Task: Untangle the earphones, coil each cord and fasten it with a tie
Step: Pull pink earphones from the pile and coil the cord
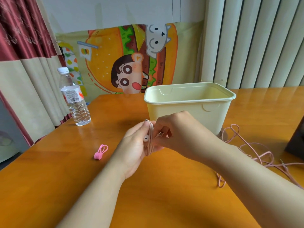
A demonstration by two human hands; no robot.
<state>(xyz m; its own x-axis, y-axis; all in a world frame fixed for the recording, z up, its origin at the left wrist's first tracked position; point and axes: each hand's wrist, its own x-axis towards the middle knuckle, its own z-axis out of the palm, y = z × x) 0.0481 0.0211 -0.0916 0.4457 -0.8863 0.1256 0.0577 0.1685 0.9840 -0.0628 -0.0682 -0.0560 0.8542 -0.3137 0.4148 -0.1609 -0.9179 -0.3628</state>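
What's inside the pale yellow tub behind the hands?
Only bare inner walls of the tub show; nothing rises above its rim. The near wall hides its floor, so low-lying contents cannot be ruled out.

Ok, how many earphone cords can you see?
2: one coiled cord gripped in the left hand, one loose cord on the table at right; that tangle may hide another.

Bare hands, left hand (134,150) and right hand (179,129), on bare slender forearms (246,170).
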